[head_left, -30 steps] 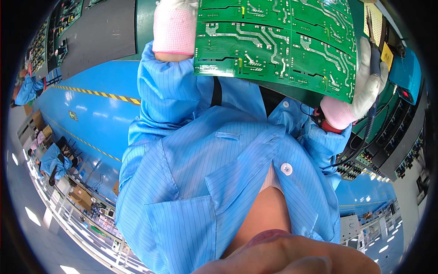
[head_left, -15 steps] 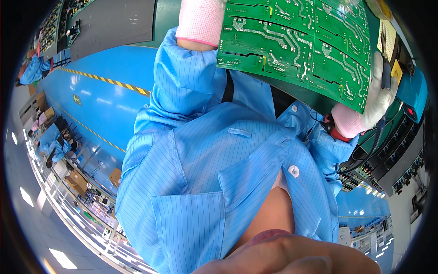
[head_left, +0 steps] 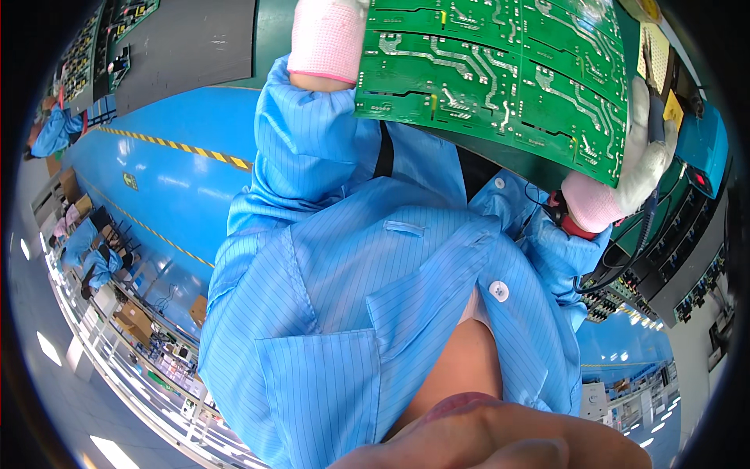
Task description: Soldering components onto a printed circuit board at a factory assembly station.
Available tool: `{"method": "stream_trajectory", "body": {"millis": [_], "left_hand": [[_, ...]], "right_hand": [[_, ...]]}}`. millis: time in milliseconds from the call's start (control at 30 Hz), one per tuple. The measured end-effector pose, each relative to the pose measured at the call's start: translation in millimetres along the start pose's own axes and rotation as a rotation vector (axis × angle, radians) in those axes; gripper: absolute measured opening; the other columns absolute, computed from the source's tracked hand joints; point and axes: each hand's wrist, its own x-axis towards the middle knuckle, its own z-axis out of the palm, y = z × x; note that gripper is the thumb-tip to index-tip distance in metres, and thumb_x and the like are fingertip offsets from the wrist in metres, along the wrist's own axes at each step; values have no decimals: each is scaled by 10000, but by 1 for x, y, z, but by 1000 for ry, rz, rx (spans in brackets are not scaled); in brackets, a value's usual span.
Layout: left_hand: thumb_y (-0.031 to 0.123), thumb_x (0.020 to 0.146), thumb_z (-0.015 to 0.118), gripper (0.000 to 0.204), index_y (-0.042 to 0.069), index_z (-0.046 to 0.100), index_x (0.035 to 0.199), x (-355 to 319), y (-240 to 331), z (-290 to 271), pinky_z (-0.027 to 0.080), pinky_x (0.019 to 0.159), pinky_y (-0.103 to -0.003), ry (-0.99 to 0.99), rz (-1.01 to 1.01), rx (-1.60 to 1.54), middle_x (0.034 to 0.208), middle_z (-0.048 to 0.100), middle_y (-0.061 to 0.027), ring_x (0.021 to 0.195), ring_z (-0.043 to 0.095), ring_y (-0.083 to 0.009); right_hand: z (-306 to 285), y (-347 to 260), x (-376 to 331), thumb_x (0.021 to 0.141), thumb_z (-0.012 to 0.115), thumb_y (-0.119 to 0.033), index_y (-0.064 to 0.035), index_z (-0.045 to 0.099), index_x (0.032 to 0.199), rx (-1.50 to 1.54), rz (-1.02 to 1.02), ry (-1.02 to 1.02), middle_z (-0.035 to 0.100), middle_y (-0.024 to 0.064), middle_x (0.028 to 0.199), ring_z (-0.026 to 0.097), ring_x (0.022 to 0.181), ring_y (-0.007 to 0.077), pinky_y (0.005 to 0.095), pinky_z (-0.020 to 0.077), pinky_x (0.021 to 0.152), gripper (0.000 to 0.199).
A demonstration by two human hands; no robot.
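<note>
A large green circuit board panel [head_left: 484, 86], its solder side facing me, is held up tilted in front of my chest at the top of the view. My left hand [head_left: 330, 39], in a pink and white glove, is against the board's left edge; its fingers are cut off by the top of the frame. At the right edge, my gloved right hand [head_left: 644, 152] bears against the board with its palm. The same hand is closed round a dark-handled soldering iron [head_left: 655, 113], whose tip points upward and whose cable runs down past the wrist.
A blue soldering station [head_left: 703, 148] with a red light stands at the right. Racks with small parts [head_left: 687, 273] line the right side. At upper left lies a dark grey sheet [head_left: 187, 51] on the green bench. Blue floor with a striped line [head_left: 180, 146] and a seated person [head_left: 58, 129] appear beyond.
The circuit board and both my hands have shifted slightly left, the left side more than the right. The soldering iron stays in my right hand.
</note>
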Motion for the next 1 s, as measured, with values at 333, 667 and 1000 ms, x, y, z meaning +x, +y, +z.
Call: {"method": "stream_trajectory", "body": {"millis": [333, 667, 1000], "left_hand": [[277, 966, 453, 372, 8, 554, 1202, 0, 1, 10, 502, 863, -357, 46, -82, 48, 1098, 640, -136, 957, 615, -243], [266, 968, 451, 359, -8, 568, 1169, 0, -2, 14, 517, 828, -350, 107, -61, 102, 1071, 651, -138, 913, 629, -236], [224, 946, 542, 254, -4, 590, 1048, 6, 0, -17, 532, 776, -285, 297, 80, 349, 979, 637, -79, 865, 626, -170]], "right_hand": [[-1, -1, 1, 919, 571, -249, -98, 403, 1290, 36, -22, -26, 403, 398, 1302, 476, 1181, 464, 580, 436, 963, 435], [-8, 1, -1, 911, 589, -268, -141, 363, 1325, 33, -25, -34, 383, 387, 1319, 443, 1212, 467, 580, 419, 982, 488], [40, -3, -18, 1006, 327, -281, -38, 267, 1382, -92, -151, 12, 469, 275, 1264, 497, 1167, 360, 447, 417, 992, 452]]}}
